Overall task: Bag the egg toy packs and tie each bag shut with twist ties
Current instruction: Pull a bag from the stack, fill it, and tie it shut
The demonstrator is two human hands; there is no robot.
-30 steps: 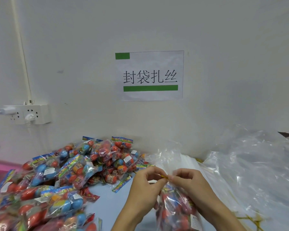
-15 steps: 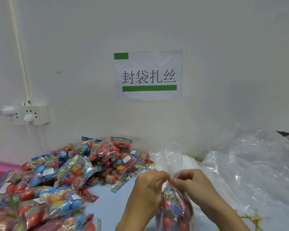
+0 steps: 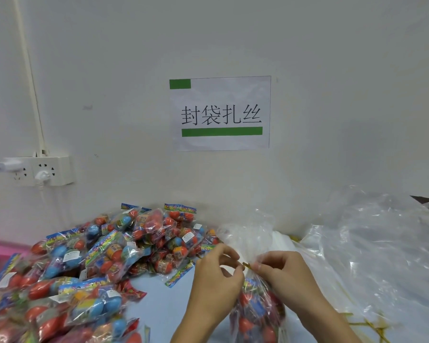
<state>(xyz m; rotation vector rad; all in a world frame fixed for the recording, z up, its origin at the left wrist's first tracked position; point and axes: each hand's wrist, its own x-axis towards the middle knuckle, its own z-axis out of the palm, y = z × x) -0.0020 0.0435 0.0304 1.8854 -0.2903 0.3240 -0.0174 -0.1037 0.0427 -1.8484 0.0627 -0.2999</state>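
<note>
Clear plastic bag of egg toy packs stands on the surface, neck gathered.
Head view: left hand and right hand fingers pinch a gold twist tie at the neck; loose packs lie piled to the left.

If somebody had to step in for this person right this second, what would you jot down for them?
Left hand and right hand: both pinch the gold twist tie at the gathered neck of the filled clear bag.
Loose egg toy packs are piled to the left; empty clear bags lie to the right, with spare twist ties beside them.
Done: this bag is filled and its neck gathered.
Left: finish twisting the tie, then bag and tie the remaining pile.
</note>
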